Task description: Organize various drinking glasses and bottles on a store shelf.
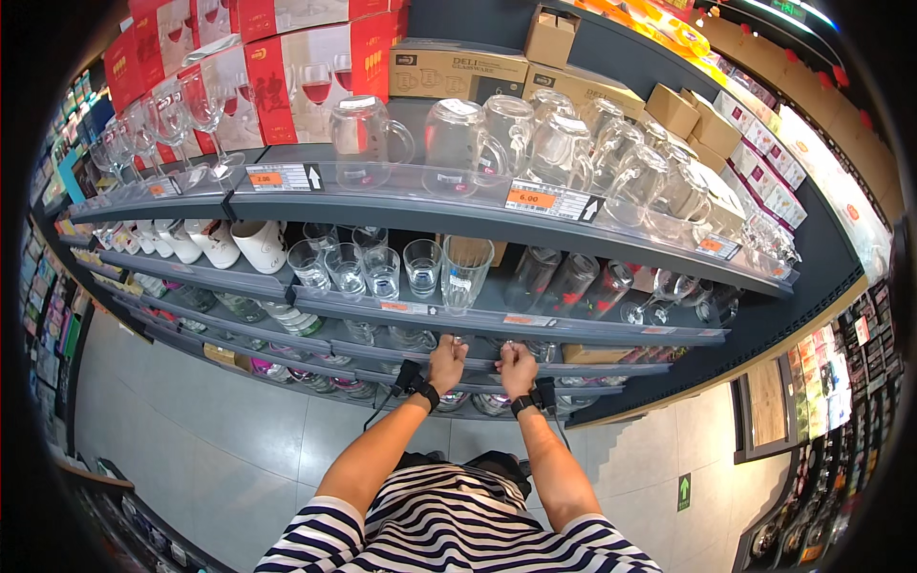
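My left hand (448, 364) reaches into a lower shelf with its fingers curled, next to small clear glassware. Close by on the right, my right hand (517, 369) is at the same shelf, its thumb and fingers bent together. Whether either hand grips a glass is too small to tell. Just above my hands, a tall ribbed glass tumbler (466, 272) stands upright beside a short clear glass (423, 266). To the left of my left hand, a clear glass mug (411, 337) sits partly hidden under the shelf above.
Upside-down glass mugs (455, 147) and stemmed wine glasses (204, 107) line the top shelf, behind a clear plastic lip (401, 183). White ceramic mugs (259, 247) stand at left. Decorated glasses (577, 279) are at right. Grey floor tiles (243, 430) lie below.
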The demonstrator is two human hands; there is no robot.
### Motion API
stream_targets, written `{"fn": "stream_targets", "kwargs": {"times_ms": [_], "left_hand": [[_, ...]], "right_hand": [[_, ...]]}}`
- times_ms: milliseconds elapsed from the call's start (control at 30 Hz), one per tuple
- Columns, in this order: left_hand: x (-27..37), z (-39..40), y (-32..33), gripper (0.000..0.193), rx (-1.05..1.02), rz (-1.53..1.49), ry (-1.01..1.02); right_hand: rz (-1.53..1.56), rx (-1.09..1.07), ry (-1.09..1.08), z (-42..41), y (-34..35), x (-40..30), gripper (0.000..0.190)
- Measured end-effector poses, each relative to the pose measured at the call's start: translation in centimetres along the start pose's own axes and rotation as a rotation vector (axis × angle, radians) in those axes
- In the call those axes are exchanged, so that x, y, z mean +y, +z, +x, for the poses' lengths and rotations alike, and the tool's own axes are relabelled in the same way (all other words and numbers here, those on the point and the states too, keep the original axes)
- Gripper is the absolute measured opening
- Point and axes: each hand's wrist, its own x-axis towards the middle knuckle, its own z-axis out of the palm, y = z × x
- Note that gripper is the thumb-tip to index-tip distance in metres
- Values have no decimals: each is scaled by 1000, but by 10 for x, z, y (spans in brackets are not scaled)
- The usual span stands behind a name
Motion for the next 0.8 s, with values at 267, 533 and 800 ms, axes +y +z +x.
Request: {"fn": "stream_targets", "kwargs": {"times_ms": [267,533,800], "left_hand": [[-3,-11,2,18,258,95,197],[-7,-7,9,17,177,46,79],[-14,-9,8,18,221,59,133]], "right_hand": [[-5,-39,-40,-2,1,2,22],[20,-56,-3,-4,-1,-3,23],[28,-56,-28,-4,1,-3,22]]}}
